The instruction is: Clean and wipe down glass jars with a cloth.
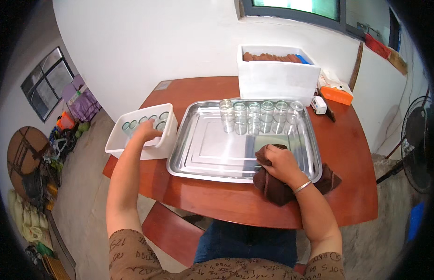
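Note:
My left hand (148, 131) reaches into a white plastic bin (113, 146) on the left of the table, among several small clear glass jars (164, 116). Its fingers are blurred, and whether they grip a jar cannot be made out. In my right hand (281, 163) a dark brown cloth (275, 189) is bunched; it hangs over the front right rim of a shiny metal tray (203, 176). Along the tray's back right side, several clear glass jars (254, 126) stand upright in rows.
Behind the tray stands a white foam box (276, 82) holding brown folded items (271, 57). To its right are a toy van (319, 105), a dark flat object (329, 110) and an orange tissue pack (336, 95). A fan (414, 140) stands right of the wooden table (353, 196).

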